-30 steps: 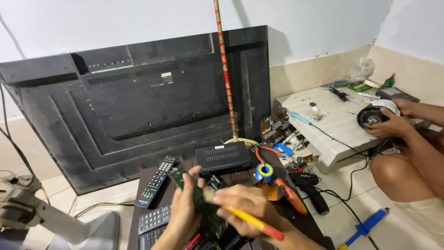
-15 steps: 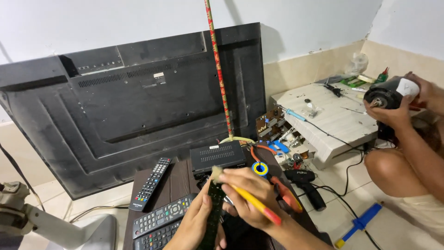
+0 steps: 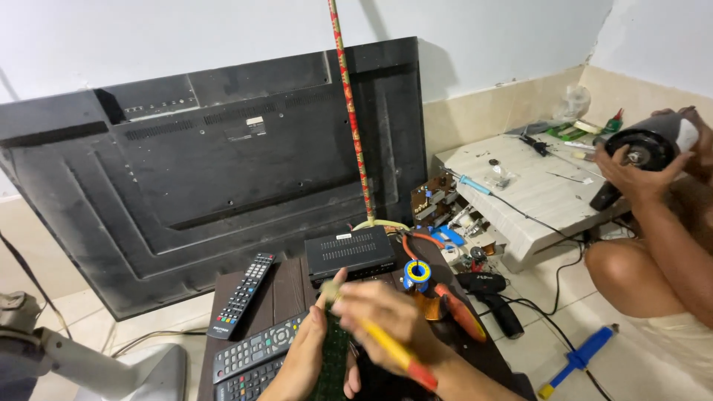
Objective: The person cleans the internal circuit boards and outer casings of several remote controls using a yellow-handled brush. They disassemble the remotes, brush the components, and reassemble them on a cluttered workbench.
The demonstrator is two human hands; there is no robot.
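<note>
Fan base, far left: a pale grey fan stand [image 3: 89, 364] sits on the floor off the left edge of your low table [image 3: 286, 286].
Television: a large black set [image 3: 215, 171] leans back-out against the wall behind the table; a small pale label sits near its upper middle and a recessed connector panel at its upper left.
Remotes: one black remote [image 3: 241, 295] lies along the table's left edge; two more [image 3: 256, 360] lie at the near left corner, just beside your left wrist.
Your left hand [image 3: 308, 356]: fingers curled around a narrow green circuit board [image 3: 332, 356], held on edge over the near middle of the table.
Your right hand [image 3: 386, 319]: blurred, closed on a yellow-and-red handled tool [image 3: 397, 355], its tip at the board's upper end.
Step in hand: by my reading, you are working the tool on the board while the left hand steadies it.
Next move calls for: a firm hold on the board and a well-placed tip; the blur suggests a quick stroke.
Set-top box: a black vented box [image 3: 349, 254] stands at the far edge, a pale label on its top.
Striped stick: a red-and-green pole [image 3: 353, 119] rises behind the box.
Solder reel: blue and yellow [image 3: 417, 272], towards the table's right edge.
Co-worker, right: another person's hand [image 3: 635, 174] grips a black round motor [image 3: 646, 148] beside a white slab [image 3: 531, 197].
</note>
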